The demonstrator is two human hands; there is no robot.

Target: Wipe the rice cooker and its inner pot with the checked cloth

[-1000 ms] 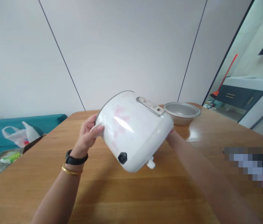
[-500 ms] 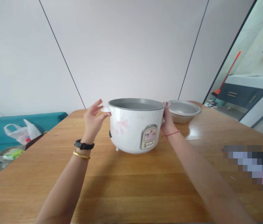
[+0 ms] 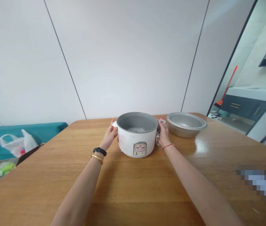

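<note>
A white rice cooker (image 3: 127, 142) with a faded floral print and a small front switch panel is in the middle of the wooden table. Its top is uncovered, showing a grey, hollow inside. My left hand (image 3: 110, 134) grips the white side handle (image 3: 114, 124), its fingers partly behind the cooker. On the opposite side, my right hand (image 3: 163, 133) holds a crumpled cloth (image 3: 157, 138) against the cooker's wall. The handle on that side is hidden. Just right of this hand sits a wide silver metal basin (image 3: 186, 130).
The table (image 3: 133, 188) reaches a pale panelled wall behind. At the right edge lies a pixelated, unreadable object (image 3: 265, 185). A teal sofa (image 3: 45, 127) with a white plastic bag (image 3: 19, 142) is on the left. An orange-handled broom (image 3: 228, 84) stands beyond a doorway at right.
The cooker has been lowered and levelled from a tilted, raised position, and more of its inside shows. My left fingers have closed around the handle. The view has shifted slightly.
</note>
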